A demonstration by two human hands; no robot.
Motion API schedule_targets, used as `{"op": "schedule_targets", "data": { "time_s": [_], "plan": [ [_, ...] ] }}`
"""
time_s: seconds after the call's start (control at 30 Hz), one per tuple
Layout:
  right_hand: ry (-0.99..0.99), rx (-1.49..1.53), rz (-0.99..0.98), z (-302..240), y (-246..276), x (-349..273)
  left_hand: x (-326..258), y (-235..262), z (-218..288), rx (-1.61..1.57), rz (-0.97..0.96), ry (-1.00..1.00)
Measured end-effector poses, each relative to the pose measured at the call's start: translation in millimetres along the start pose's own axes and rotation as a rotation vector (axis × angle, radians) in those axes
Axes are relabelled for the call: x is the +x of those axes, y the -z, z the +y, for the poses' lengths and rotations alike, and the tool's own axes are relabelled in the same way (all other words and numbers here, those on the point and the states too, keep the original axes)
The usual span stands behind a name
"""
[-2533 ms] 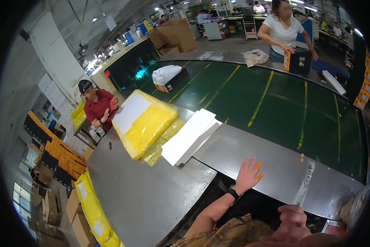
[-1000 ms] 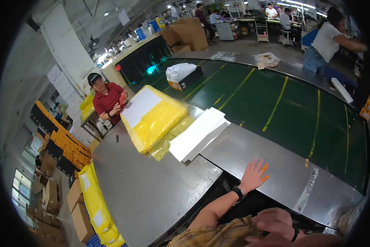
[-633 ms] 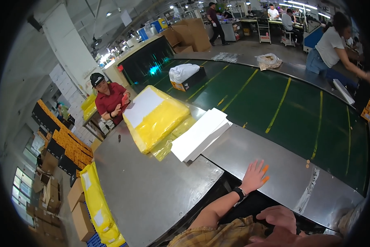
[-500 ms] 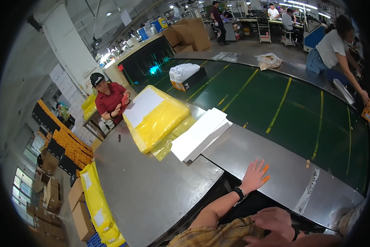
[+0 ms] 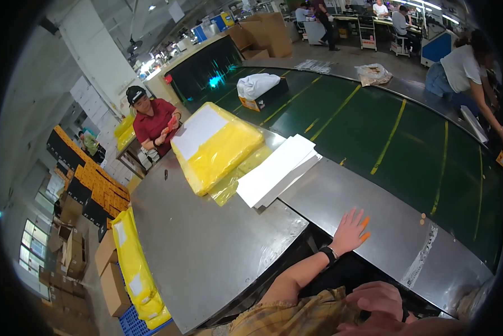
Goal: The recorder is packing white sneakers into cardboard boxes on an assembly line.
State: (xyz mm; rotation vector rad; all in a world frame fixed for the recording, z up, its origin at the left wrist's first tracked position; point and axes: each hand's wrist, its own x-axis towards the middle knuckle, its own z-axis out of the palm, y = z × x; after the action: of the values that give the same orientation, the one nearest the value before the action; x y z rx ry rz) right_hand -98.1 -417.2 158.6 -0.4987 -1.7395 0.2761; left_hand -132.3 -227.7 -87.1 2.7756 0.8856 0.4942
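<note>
The left hand (image 5: pixel 352 229) lies flat and open on the steel table (image 5: pixel 206 246), holding nothing. Just beyond it, the white parcel (image 5: pixel 277 169) points its long side up and right. The right hand (image 5: pixel 377 299) looks loosely curled and probably empty.

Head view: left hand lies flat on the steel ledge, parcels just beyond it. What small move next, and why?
Probably reach the left hand forward to the flat white parcel: the hand is open and empty on the steel ledge, and that parcel is the nearest item, overhanging the table edge.
</note>
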Motion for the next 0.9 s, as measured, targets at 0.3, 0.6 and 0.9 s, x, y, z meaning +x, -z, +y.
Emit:
{"op": "schedule_targets", "data": {
  "time_s": [0.3, 0.6, 0.9],
  "plan": [
    [-0.086, -0.073, -0.178, 13, 4, 5, -9, 1, -12, -0.034, 0.032, 0.041],
    [-0.865, -0.456, 0.136, 94, 39, -135, -9, 3, -9, -0.012, -0.021, 0.044],
    [-1.204, -1.206, 0.234, 85, 145, -324, -9, -1, -14, -0.034, 0.023, 0.046]
  ]
}}
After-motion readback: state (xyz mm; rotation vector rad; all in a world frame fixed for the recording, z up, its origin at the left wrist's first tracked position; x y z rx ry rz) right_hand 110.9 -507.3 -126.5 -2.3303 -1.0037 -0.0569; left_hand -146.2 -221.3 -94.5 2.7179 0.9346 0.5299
